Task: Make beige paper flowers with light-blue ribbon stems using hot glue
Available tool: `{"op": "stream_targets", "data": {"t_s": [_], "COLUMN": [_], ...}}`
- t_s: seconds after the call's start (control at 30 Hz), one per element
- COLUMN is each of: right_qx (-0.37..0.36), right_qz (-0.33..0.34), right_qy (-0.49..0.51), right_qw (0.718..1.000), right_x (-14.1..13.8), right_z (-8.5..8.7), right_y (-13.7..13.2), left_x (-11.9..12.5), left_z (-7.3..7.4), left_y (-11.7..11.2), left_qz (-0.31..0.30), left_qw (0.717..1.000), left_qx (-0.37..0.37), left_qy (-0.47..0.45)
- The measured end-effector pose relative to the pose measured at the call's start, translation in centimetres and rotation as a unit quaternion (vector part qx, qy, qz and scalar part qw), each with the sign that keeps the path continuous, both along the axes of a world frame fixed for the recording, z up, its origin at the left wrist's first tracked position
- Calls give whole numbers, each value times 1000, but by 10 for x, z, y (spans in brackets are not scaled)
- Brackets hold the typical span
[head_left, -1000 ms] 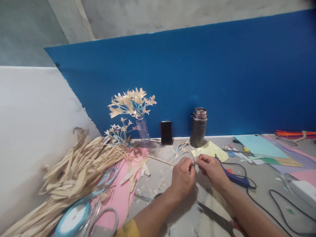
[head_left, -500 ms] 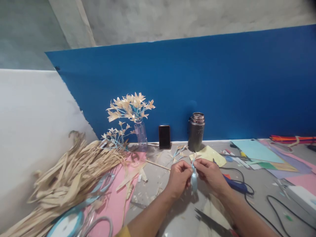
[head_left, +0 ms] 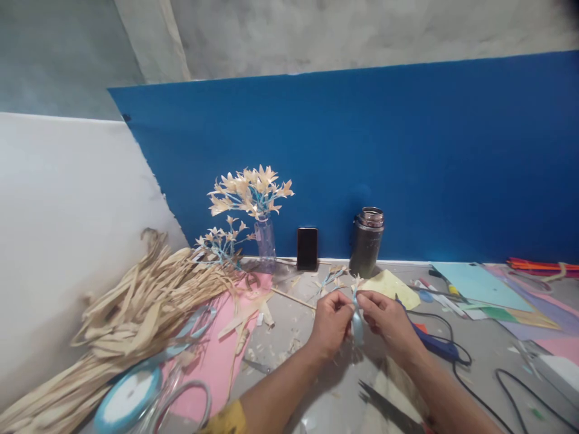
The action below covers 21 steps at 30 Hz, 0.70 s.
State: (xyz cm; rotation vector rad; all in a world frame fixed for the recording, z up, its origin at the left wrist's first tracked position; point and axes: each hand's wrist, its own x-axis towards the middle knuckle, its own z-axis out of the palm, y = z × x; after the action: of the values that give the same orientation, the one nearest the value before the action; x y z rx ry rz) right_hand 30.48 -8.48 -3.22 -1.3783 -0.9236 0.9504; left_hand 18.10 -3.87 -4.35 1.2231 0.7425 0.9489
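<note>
My left hand (head_left: 332, 322) and my right hand (head_left: 384, 319) meet over the table, both with fingers pinched. Between them is a small handmade flower (head_left: 356, 282) with pale petals pointing up. A light blue ribbon (head_left: 357, 328) hangs from its stem, below my fingertips. My right fingers pinch the stem near the petals; my left fingers close on the ribbon beside it. Just beyond my hands lie several loose flower stems (head_left: 332, 276) and a yellow paper (head_left: 393, 289). Scissors (head_left: 389, 407) lie below my right wrist, their handles partly hidden.
Dried husks (head_left: 149, 313) heap at the left, with a ribbon spool (head_left: 129, 395) in front on pink paper (head_left: 217, 367). A flower-filled bottle (head_left: 265, 244), a phone (head_left: 307, 249) and a flask (head_left: 367, 244) stand along the blue board. A blue glue gun (head_left: 436, 345) and cords lie right.
The view has shifted slightly, so the background things sit farther right. Both hands stay pinched on the flower and ribbon, with little visible movement.
</note>
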Motion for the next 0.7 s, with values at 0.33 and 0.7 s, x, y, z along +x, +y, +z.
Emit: {"op": "stream_targets", "data": {"t_s": [0.33,0.7], "right_qx": [6,13], "right_qz": [-16,-5], "right_qy": [67,87], "right_qw": [998,996], "right_x": [4,5], "right_z": [-3,-3], "right_y": [2,1], "left_x": [0,1], "left_z": [-1,-2], "left_y": [2,-1], "left_qz": [-31,12], "left_qw": [994,1000], "left_qx": [-93,-12], "left_qy": [-46,3]}}
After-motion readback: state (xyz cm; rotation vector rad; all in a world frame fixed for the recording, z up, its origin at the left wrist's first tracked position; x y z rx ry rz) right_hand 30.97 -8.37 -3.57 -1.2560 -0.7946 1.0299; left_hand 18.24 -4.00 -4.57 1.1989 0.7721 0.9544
